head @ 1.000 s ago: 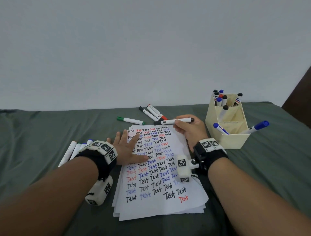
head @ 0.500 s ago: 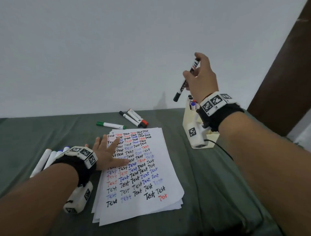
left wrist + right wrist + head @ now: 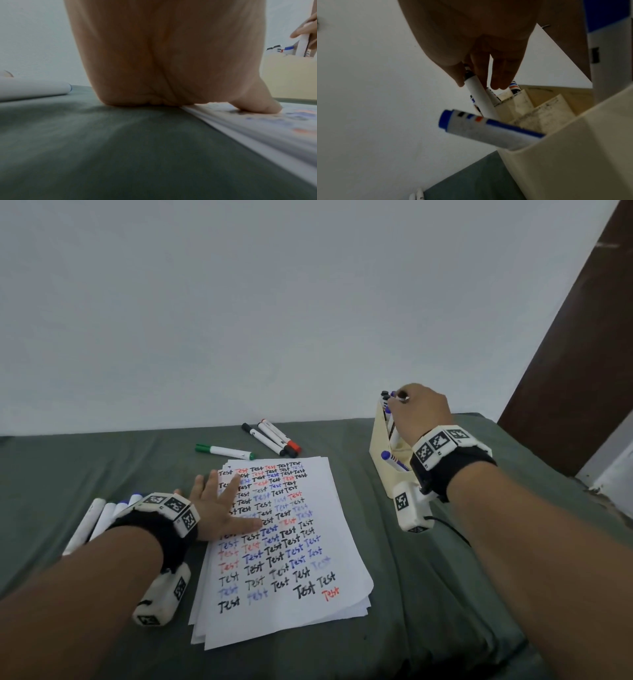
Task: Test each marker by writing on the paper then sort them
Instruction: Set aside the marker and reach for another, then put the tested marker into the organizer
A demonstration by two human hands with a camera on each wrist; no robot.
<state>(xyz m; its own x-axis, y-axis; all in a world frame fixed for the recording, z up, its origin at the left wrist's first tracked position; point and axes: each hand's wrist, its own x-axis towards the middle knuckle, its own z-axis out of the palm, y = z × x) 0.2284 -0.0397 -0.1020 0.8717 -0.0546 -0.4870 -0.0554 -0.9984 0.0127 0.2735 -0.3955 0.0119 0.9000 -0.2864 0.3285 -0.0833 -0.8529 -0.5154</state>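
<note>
Marker going into the cream holder, other hand flat on the test sheets.

Left of the paper (image 3: 284, 546), a row of white markers (image 3: 89, 520) lies on the green cloth (image 3: 428, 594). The left hand (image 3: 219, 508) rests on the paper's left edge, fingers spread straight, holding nothing. The top sheet carries rows of the word "Test" in black, blue and red. Just beyond the paper lie a green marker (image 3: 224, 451) and three more markers (image 3: 272, 438). Right of the paper stands the cream holder (image 3: 385, 453), with blue- and black-capped markers upright in its rear compartment and a blue marker (image 3: 486, 130) leaning in the front one. The right hand (image 3: 421, 414) pinches a white marker (image 3: 479, 100) by its top end, lower end inside the rear compartment.
</note>
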